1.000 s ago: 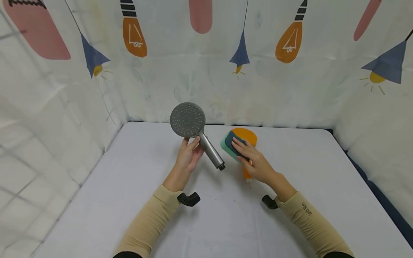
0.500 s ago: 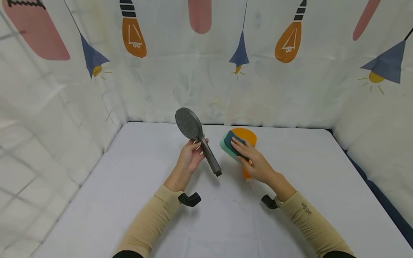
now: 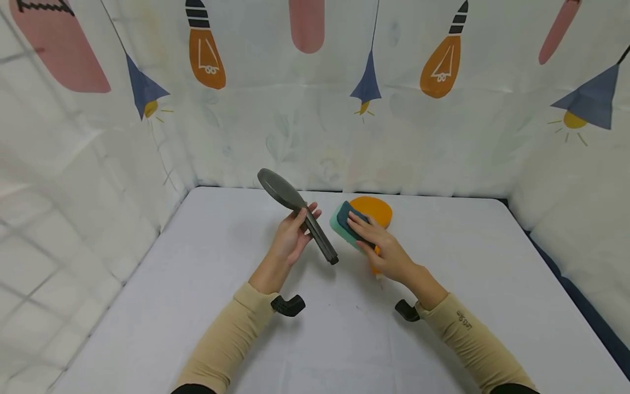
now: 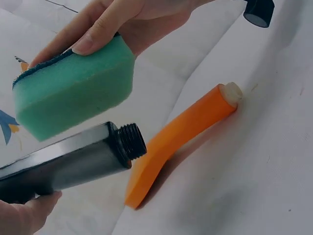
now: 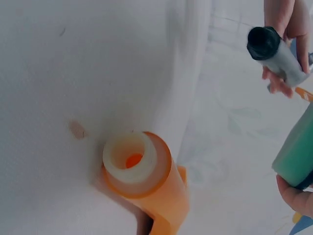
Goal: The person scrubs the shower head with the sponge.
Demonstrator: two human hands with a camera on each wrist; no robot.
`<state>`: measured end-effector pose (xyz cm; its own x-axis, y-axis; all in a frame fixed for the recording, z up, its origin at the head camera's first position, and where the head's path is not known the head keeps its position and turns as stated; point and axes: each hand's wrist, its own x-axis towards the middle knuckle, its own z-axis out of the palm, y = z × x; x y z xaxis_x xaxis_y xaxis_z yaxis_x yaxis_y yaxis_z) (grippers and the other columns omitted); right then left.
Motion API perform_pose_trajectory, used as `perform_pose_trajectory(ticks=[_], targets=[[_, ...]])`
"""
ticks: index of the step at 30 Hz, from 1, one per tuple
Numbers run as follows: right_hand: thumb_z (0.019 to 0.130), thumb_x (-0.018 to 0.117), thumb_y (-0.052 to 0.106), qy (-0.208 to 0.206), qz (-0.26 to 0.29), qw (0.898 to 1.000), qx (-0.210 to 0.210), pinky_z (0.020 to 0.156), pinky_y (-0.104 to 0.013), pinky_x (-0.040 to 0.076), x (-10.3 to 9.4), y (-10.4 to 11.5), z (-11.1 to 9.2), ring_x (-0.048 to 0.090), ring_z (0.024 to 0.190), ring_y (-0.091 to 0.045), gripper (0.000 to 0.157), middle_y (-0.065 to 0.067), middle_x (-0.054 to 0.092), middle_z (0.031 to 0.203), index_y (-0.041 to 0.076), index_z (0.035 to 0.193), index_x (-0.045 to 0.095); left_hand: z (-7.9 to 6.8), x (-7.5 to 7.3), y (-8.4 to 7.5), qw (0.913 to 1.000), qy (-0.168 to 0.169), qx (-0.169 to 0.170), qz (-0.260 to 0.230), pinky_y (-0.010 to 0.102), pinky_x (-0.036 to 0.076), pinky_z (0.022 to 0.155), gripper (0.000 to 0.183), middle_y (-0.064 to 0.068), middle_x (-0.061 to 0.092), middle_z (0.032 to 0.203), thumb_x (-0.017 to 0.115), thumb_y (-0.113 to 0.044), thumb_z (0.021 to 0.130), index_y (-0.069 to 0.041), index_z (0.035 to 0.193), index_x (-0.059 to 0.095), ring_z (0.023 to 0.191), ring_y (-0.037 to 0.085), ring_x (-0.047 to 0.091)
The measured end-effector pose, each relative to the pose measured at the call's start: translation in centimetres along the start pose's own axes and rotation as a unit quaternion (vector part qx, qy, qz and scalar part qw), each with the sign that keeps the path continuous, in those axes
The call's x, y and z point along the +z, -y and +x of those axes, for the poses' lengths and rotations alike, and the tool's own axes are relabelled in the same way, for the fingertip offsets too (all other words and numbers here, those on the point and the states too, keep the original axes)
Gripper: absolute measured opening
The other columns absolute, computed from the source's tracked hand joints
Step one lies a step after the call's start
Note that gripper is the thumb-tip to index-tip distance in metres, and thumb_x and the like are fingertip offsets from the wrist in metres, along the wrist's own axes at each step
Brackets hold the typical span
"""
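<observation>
My left hand holds a grey shower head above the table, gripping it where handle and head join. The round head is tipped nearly edge-on, its nozzle face out of sight in the head view. The threaded handle end points down toward the right. In my right hand is a sponge, thick green foam with a dark blue scouring layer, pinched between thumb and fingers. It stays apart from the grey handle. Behind and below that hand lies an orange shower head, partly covered; its handle ends in a hollow pale connector.
A white-covered table spreads beneath both arms. Pale curtains printed with lamps and bulbs hang behind it and along both sides. Black wrist-worn cameras jut inward from both sleeves. Small marks dot the cloth.
The grey shower head has rotated in my left hand, its nozzle face turning away from the head view. My right hand has shifted slightly left with the sponge. The orange shower head stays put.
</observation>
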<state>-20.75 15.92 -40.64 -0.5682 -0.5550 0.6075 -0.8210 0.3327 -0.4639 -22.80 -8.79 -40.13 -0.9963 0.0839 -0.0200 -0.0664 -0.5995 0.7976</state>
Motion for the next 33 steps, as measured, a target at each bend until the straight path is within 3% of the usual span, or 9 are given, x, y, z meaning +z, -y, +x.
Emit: perform_pose_trajectory(ticks=[6, 12, 17, 22, 24, 28, 33], targets=[[0.096, 0.065, -0.004, 0.021, 0.004, 1.0, -0.001, 0.111, -0.067, 0.029, 0.4, 0.5, -0.2, 0.033, 0.143, -0.053, 0.055, -0.015, 0.045, 0.156, 0.002, 0.149, 0.052, -0.3, -0.1, 0.0, 0.9992, 0.013, 0.018, 0.034, 0.046, 0.049, 0.102, 0.034, 0.006, 0.057, 0.126, 0.041, -0.01, 0.112, 0.004, 0.143, 0.043, 0.113, 0.013, 0.066], [0.096, 0.065, -0.003, 0.028, 0.008, 0.999, -0.012, 0.111, -0.067, 0.03, 0.5, 0.8, -0.4, 0.033, 0.143, -0.053, 0.056, -0.016, 0.045, 0.156, 0.004, 0.15, 0.052, -0.5, -0.2, -0.1, 0.9982, 0.027, 0.044, 0.03, 0.042, 0.055, 0.094, 0.045, 0.024, 0.053, 0.142, 0.042, -0.001, 0.11, 0.001, 0.154, 0.032, 0.112, 0.019, 0.068], [0.093, 0.068, -0.005, 0.024, -0.017, 0.999, -0.045, 0.109, -0.067, 0.032, 0.6, 0.6, -0.3, 0.036, 0.141, -0.054, 0.057, -0.016, 0.047, 0.155, 0.004, 0.148, 0.055, -0.7, -0.2, -0.3, 0.999, 0.034, 0.027, 0.006, 0.044, 0.056, 0.091, 0.053, 0.028, 0.044, 0.15, 0.039, -0.002, 0.11, -0.008, 0.16, 0.023, 0.111, 0.02, 0.069], [0.088, 0.073, -0.006, 0.02, -0.081, 0.992, -0.092, 0.107, -0.066, 0.037, 1.2, 0.1, -0.1, 0.042, 0.135, -0.056, 0.058, -0.019, 0.052, 0.15, 0.002, 0.144, 0.058, -0.8, -0.1, -0.5, 0.9974, 0.043, -0.001, -0.059, 0.044, 0.058, 0.088, 0.053, 0.028, 0.037, 0.156, 0.035, -0.023, 0.113, -0.008, 0.161, 0.017, 0.115, 0.026, 0.067], [0.087, 0.074, -0.006, 0.018, -0.094, 0.991, -0.096, 0.106, -0.067, 0.039, 1.5, 0.0, 0.1, 0.043, 0.133, -0.058, 0.058, -0.02, 0.053, 0.148, 0.002, 0.143, 0.059, -0.8, 0.0, -0.3, 0.9965, 0.036, -0.011, -0.074, 0.043, 0.058, 0.085, 0.055, 0.026, 0.043, 0.152, 0.034, -0.03, 0.114, -0.008, 0.161, 0.017, 0.115, 0.027, 0.067], [0.09, 0.072, -0.005, 0.019, -0.076, 0.995, -0.065, 0.106, -0.067, 0.037, 1.8, 0.5, 1.1, 0.042, 0.136, -0.057, 0.057, -0.018, 0.05, 0.152, 0.002, 0.144, 0.058, -1.0, 0.5, 0.2, 0.9981, 0.02, -0.016, -0.056, 0.04, 0.058, 0.082, 0.053, 0.016, 0.057, 0.133, 0.033, -0.03, 0.114, -0.006, 0.159, 0.022, 0.108, 0.023, 0.068], [0.093, 0.072, -0.001, 0.006, -0.107, 0.992, -0.061, 0.104, -0.065, 0.042, 2.4, 1.5, 2.9, 0.042, 0.134, -0.058, 0.051, -0.015, 0.051, 0.152, 0.003, 0.142, 0.06, -1.1, 1.3, 0.7, 0.9995, 0.013, -0.008, -0.027, 0.035, 0.057, 0.08, 0.049, 0.006, 0.056, 0.121, 0.032, -0.03, 0.113, -0.001, 0.153, 0.029, 0.099, 0.016, 0.065]])
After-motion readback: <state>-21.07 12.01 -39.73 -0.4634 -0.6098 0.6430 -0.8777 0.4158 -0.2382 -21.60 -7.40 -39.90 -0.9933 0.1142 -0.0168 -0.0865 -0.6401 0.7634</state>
